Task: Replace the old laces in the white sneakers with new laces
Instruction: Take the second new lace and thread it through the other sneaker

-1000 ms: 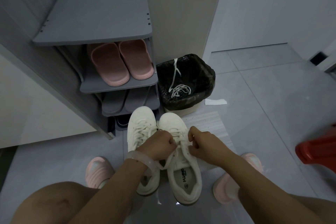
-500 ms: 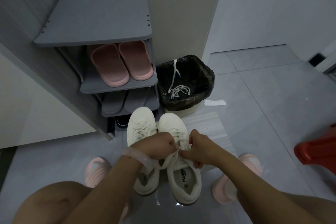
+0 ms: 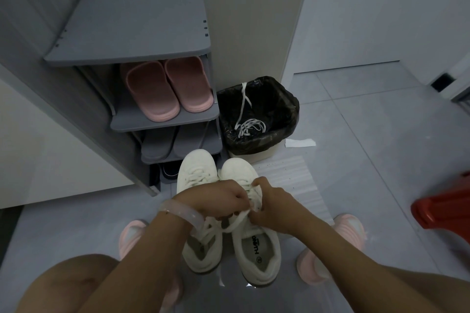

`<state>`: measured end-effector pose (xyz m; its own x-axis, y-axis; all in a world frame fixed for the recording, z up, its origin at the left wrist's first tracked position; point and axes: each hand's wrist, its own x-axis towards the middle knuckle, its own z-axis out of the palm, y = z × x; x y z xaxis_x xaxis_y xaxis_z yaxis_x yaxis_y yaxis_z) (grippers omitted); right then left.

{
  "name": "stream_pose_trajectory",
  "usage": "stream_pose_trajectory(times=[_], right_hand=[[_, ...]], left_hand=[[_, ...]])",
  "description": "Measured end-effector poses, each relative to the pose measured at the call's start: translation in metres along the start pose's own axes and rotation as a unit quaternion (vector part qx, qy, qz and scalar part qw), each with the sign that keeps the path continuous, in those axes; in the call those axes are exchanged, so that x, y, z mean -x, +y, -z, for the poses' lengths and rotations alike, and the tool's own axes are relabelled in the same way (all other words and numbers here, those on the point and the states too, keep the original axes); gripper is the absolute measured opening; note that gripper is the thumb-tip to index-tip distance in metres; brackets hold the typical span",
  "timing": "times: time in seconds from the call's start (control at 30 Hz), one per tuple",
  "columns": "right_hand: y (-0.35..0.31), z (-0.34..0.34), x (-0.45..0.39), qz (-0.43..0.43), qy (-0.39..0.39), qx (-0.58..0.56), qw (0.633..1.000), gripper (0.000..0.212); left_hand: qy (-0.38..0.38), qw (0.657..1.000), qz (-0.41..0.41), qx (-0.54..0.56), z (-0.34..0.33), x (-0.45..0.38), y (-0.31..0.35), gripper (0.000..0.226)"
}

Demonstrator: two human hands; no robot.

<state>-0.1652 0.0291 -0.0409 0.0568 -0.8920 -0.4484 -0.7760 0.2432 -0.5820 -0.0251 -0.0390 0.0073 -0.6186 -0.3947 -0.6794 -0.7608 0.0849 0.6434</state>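
White sneakers (image 3: 254, 244) stand side by side on the grey floor (image 3: 368, 134) before the shoe rack (image 3: 132, 25). Both hands curl over the right shoe — the left hand (image 3: 216, 198) and right hand (image 3: 272, 207) each pinch its lace (image 3: 237, 218). Old laces (image 3: 248, 126) lie in the black-lined bin (image 3: 284, 109) — just beyond the toes.

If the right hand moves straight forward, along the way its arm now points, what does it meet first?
Probably the left hand, just beyond the right hand above the right white sneaker; both pinch its white lace. Depth is unclear.
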Motion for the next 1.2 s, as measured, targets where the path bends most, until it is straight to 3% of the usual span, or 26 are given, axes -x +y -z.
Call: stream_pose_trajectory(times=[0.07, 0.13, 0.2, 0.27, 0.33, 0.4, 0.47, 0.5, 0.57, 0.63, 0.7, 0.8, 0.87, 0.93, 1.07, 1.13, 1.2], right_hand=[[-0.003, -0.001, 0.002, 0.081, 0.024, 0.095, 0.992, 0.053], [-0.003, -0.001, 0.003, 0.142, 0.033, 0.11, 0.983, 0.032], [-0.003, 0.001, 0.004, 0.149, 0.033, 0.006, 0.988, 0.015], [-0.006, 0.011, 0.005, 0.099, 0.053, -0.176, 0.978, 0.021], [-0.008, 0.03, 0.002, 0.036, 0.1, -0.404, 0.909, 0.028], [-0.002, 0.054, 0.0, -0.007, 0.165, -0.601, 0.782, 0.028], [0.008, 0.077, 0.001, -0.03, 0.232, -0.71, 0.664, 0.027], [0.015, 0.085, 0.003, -0.044, 0.266, -0.723, 0.636, 0.026], [0.026, 0.094, 0.008, -0.076, 0.328, -0.707, 0.622, 0.019], [0.034, 0.096, 0.009, -0.121, 0.366, -0.643, 0.662, 0.017], [0.039, 0.094, 0.007, -0.182, 0.353, -0.522, 0.755, 0.018], [0.038, 0.08, 0.004, -0.231, 0.238, -0.301, 0.894, 0.015], [0.037, 0.068, 0.002, -0.224, 0.149, -0.087, 0.959, 0.025], [0.03, 0.058, 0.0, -0.206, 0.102, 0.022, 0.973, 0.029], [0.013, 0.045, -0.002, -0.15, 0.105, 0.062, 0.981, 0.027], [0.006, 0.04, -0.001, -0.083, 0.109, 0.059, 0.989, 0.022], [-0.002, 0.033, -0.001, -0.013, 0.061, 0.004, 0.998, 0.017]], left_hand=[[0.089, 0.995, -0.007, 0.046, -0.001, -0.003, 0.0, 0.032], [0.171, 0.978, -0.02, 0.117, 0.0, -0.007, 0.0, 0.032], [0.23, 0.954, -0.046, 0.185, 0.001, -0.008, 0.002, 0.027], [0.278, 0.925, -0.099, 0.24, 0.004, -0.008, 0.004, 0.022], [0.307, 0.909, -0.139, 0.245, 0.006, -0.008, 0.004, 0.015], [0.356, 0.915, -0.118, 0.149, 0.007, -0.009, -0.003, 0.023], [0.376, 0.924, -0.072, 0.018, 0.006, -0.015, -0.016, 0.036], [0.354, 0.933, -0.041, -0.054, 0.002, -0.017, -0.022, 0.041], [0.273, 0.943, 0.006, -0.19, -0.01, -0.024, -0.031, 0.046], [0.243, 0.933, 0.022, -0.265, -0.023, -0.03, -0.037, 0.041], [0.275, 0.924, 0.032, -0.264, -0.03, -0.032, -0.038, 0.036], [0.314, 0.905, 0.036, -0.284, -0.031, -0.035, -0.04, 0.031], [0.326, 0.892, 0.039, -0.312, -0.028, -0.037, -0.042, 0.024], [0.332, 0.88, 0.045, -0.335, -0.025, -0.036, -0.04, 0.017], [0.315, 0.879, 0.025, -0.357, -0.027, -0.036, -0.035, 0.017], [0.352, 0.91, -0.028, -0.219, -0.025, -0.033, -0.029, 0.009], [0.361, 0.931, -0.046, 0.037, -0.014, -0.027, -0.019, 0.022]])
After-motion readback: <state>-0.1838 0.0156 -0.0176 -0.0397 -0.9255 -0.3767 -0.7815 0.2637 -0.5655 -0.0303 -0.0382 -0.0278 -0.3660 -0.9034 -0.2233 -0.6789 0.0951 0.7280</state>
